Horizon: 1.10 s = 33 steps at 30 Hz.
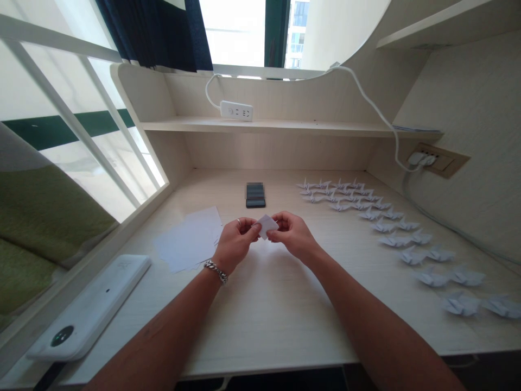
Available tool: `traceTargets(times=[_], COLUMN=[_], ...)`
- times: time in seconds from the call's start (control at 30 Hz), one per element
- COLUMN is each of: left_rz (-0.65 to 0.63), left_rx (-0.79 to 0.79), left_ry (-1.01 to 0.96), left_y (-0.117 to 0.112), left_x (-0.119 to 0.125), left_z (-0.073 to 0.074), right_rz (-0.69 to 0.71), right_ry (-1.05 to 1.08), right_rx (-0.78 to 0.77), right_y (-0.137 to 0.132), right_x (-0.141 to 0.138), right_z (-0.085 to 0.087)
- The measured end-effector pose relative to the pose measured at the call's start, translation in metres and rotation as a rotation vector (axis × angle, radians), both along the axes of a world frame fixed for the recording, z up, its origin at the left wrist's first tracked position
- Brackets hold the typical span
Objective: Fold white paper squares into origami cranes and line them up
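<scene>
A small folded piece of white paper (266,226) is held up over the desk between both hands. My left hand (236,241) pinches its left side between thumb and fingers; a ring and a chain bracelet show on that hand and wrist. The right side of the paper is gripped by my right hand (295,232), thumb in front and fingers curled behind. To the left lies a loose stack of white paper sheets (189,239). Rows of folded white paper cranes (382,225) stand along the right of the desk.
A dark phone-like device (255,195) lies behind my hands. At the left edge rests a white power bank (91,307) with a dark strap or cable. A power strip (236,111) sits on the shelf (285,127), its white cable running to a wall socket (442,160).
</scene>
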State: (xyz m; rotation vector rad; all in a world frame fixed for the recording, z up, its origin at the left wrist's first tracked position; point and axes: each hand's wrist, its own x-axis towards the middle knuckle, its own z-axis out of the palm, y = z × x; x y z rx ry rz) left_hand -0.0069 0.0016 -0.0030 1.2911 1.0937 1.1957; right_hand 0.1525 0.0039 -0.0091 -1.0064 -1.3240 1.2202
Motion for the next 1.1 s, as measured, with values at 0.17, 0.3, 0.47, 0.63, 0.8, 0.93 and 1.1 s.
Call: traceTargets(times=[0.17,0.3,0.47,0.63,0.8,0.93,1.1], left_rz=[-0.016,0.009,0.004,-0.021,-0.046,-0.072,-0.045], left_rx=[0.04,0.029,0.084,0.136,0.068,0.119,0.135], left_ry=[0.118,0.157,0.258,0.292,0.098,0.168,0.24], left_y=[0.0002,-0.0002,0.0004,0.0005,0.0024,0.0021,0.003], left_x=[-0.0013,-0.0028,-0.0062,-0.0072,-0.0048,-0.0041,-0.0075], left_z=[-0.0018,-0.0009,0.0028,0.0048,-0.0003,-0.0031,-0.002], right_rz=[0.025,-0.006,0.026,0.022,-0.016,0.008,0.074], right_ry=[-0.113,-0.13,-0.138,-0.111,0.0,0.01,-0.046], right_rx=[0.036,0.031,0.022,-0.003,-0.064,-0.084,-0.107], right_y=[0.0001,0.0016,0.0014,0.0014,0.002,0.0004,-0.0007], right_x=[0.0002,0.0015,0.0024,0.002,0.0016,0.0011,0.0055], right_z=[-0.0038,-0.0049,-0.0046,-0.0043,-0.0026,0.0,0.0037])
